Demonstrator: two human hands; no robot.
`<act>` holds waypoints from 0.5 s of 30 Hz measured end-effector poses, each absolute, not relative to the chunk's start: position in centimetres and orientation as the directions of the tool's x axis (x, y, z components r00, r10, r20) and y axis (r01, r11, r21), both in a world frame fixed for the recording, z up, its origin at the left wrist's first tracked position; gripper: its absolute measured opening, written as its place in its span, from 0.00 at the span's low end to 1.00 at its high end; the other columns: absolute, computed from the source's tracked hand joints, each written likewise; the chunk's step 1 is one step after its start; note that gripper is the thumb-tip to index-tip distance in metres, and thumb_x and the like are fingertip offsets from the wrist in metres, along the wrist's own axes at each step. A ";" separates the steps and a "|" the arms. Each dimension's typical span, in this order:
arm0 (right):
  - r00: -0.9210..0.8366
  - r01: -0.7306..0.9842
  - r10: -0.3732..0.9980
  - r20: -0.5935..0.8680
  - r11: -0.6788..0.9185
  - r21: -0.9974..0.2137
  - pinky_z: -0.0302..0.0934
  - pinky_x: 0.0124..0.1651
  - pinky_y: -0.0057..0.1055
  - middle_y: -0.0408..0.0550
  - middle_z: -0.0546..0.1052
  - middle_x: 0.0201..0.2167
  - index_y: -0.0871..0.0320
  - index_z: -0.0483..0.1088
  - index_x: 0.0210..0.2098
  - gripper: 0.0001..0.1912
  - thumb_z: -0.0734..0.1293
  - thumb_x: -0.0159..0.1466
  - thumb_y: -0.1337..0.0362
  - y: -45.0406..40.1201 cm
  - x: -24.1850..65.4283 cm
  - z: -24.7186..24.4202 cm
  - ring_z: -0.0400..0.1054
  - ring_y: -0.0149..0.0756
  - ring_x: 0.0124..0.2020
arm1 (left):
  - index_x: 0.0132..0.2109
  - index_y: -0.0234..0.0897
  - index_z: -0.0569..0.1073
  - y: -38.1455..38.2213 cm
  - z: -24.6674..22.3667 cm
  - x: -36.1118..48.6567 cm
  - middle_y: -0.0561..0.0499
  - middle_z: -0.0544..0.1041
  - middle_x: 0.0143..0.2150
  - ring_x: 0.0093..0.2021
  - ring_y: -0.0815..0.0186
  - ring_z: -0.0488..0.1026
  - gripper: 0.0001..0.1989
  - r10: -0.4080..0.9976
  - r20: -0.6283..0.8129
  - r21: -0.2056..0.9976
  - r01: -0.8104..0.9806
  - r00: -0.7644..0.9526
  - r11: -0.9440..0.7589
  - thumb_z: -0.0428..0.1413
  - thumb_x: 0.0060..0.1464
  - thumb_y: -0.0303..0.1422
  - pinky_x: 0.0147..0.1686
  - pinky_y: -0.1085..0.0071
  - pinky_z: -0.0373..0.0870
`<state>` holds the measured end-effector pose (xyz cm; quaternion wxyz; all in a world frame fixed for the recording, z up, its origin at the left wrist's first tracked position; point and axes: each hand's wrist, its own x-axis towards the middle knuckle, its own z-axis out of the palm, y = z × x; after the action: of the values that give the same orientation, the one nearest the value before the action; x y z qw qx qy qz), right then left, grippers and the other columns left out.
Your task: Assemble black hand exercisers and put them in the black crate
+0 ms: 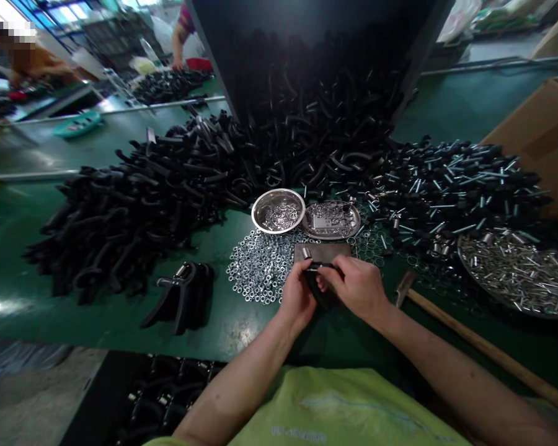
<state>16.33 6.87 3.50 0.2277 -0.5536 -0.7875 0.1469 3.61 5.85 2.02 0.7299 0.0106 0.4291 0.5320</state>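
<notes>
My left hand point(300, 294) is closed round a black plastic clamp part point(323, 294), thumb near its upper end. On the other side my right hand point(356, 285) pinches the same part; its fingertips hide what else may be there. Behind the hands lies a flat metal block point(328, 251), with a small coil spring point(305, 253) close to the left thumb. Loose metal nuts point(255, 266) are heaped left of the block. A steel bowl of small pins point(279, 212) and an oval metal tray point(331, 220) stand just beyond.
Black plastic parts point(177, 186) form a big pile across the back and left. Assembled clamps point(183, 294) stand at left. To the right are a hammer point(474, 334), a pan of metal pins point(521, 272), knobs with bolts point(456, 179) and a cardboard box point(539, 136). Co-workers sit beyond.
</notes>
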 end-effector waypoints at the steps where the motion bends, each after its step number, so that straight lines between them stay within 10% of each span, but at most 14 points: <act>1: -0.251 0.821 0.958 0.139 0.287 -0.494 0.61 0.31 0.34 0.50 0.74 0.22 0.59 0.71 0.26 0.22 0.56 0.66 0.51 6.9 16.4 3.5 0.70 0.40 0.26 | 0.27 0.34 0.67 5.8 2.0 3.6 0.55 0.65 0.18 0.18 0.73 0.61 0.07 0.797 -0.601 0.488 -0.762 0.060 0.425 0.56 0.45 0.33 0.21 0.75 0.59; 6: -0.391 0.605 0.865 0.314 0.498 -0.621 0.63 0.44 0.37 0.54 0.76 0.41 0.57 0.70 0.44 0.16 0.57 0.66 0.55 6.7 16.9 3.7 0.70 0.41 0.43 | 0.31 0.34 0.68 5.4 1.4 3.3 0.57 0.67 0.22 0.21 0.74 0.61 0.08 0.847 -0.531 0.543 -0.768 -0.001 0.340 0.57 0.45 0.34 0.24 0.76 0.59; 10: -0.356 0.551 0.934 0.033 0.239 -0.800 0.64 0.33 0.34 0.43 0.74 0.23 0.53 0.66 0.45 0.14 0.53 0.68 0.57 6.4 16.9 3.6 0.70 0.37 0.28 | 0.29 0.35 0.66 5.2 1.0 3.2 0.57 0.65 0.22 0.22 0.74 0.61 0.08 0.892 -0.451 0.659 -0.683 -0.022 0.315 0.57 0.47 0.34 0.25 0.76 0.59; 15: -0.337 0.479 0.930 0.144 0.302 -0.824 0.63 0.45 0.43 0.51 0.75 0.39 0.52 0.67 0.44 0.11 0.62 0.62 0.61 6.0 16.5 4.0 0.68 0.43 0.43 | 0.32 0.37 0.66 5.0 1.3 3.0 0.57 0.67 0.26 0.25 0.73 0.63 0.08 0.915 -0.396 0.764 -0.581 -0.077 0.282 0.57 0.48 0.36 0.27 0.76 0.60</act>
<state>16.47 6.05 4.04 0.3229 -0.4766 -0.7393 0.3494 2.99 5.04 1.35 0.6547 0.1812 0.4607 0.5713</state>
